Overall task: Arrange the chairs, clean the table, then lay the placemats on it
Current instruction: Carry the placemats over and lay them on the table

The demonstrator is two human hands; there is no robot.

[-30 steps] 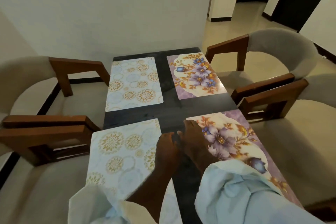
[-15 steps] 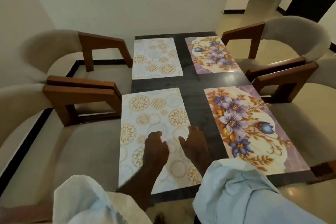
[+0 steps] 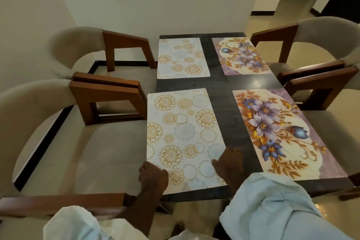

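Apart, 2 hands [image 3: 153, 176] [image 3: 229, 165] at placemat [image 3: 183, 126] edges

Left sleeve [image 3: 78, 224]: loose, pale blue-white fabric, rumpled, ending partway up the forearm. Right sleeve [image 3: 272, 206]: same fabric, bulky, creased, reaching the wrist. Left hand [image 3: 153, 176], right hand [image 3: 229, 163]: bare.

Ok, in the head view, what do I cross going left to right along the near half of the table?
near left chair → left hand → circle-patterned placemat → right hand → floral placemat → near right chair
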